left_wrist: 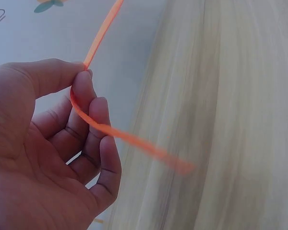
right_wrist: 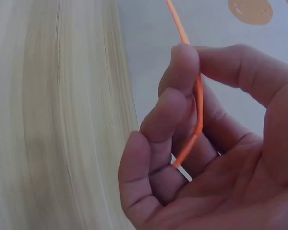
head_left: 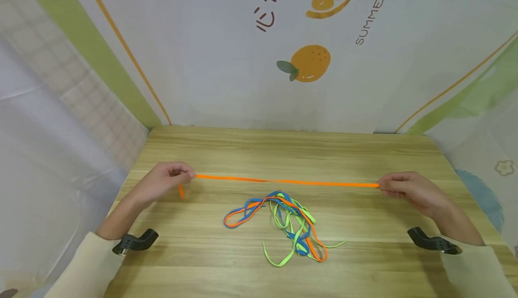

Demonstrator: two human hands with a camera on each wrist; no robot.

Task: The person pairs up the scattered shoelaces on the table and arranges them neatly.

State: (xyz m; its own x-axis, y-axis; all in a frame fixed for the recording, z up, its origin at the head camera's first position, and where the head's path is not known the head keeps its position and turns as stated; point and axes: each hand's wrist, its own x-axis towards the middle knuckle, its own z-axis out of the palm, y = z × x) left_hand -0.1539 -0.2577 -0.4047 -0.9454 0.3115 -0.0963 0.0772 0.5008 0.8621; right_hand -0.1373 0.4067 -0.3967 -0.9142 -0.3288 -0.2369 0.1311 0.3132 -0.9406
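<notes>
An orange flat shoelace (head_left: pixel 319 183) is stretched nearly straight across the table between both hands. At its left end my left hand (head_left: pixel 167 181) pinches it between thumb and index finger, and a loose tail (left_wrist: pixel 139 143) hangs past the fingers. On the other side my right hand (head_left: pixel 410 192) pinches the lace the same way; its short end (right_wrist: pixel 185 151) lies along the palm side of the curled fingers. Nearer the body, below the taut lace, a tangled heap of blue, green and orange laces (head_left: pixel 289 219) lies on the table.
The wooden table (head_left: pixel 194 253) ends at a white curtain (head_left: pixel 226 64) with fruit prints behind it. More cloth hangs at the left and right sides. A black wrist mount (head_left: pixel 136 241) sits on the left forearm, another black mount (head_left: pixel 433 242) on the right.
</notes>
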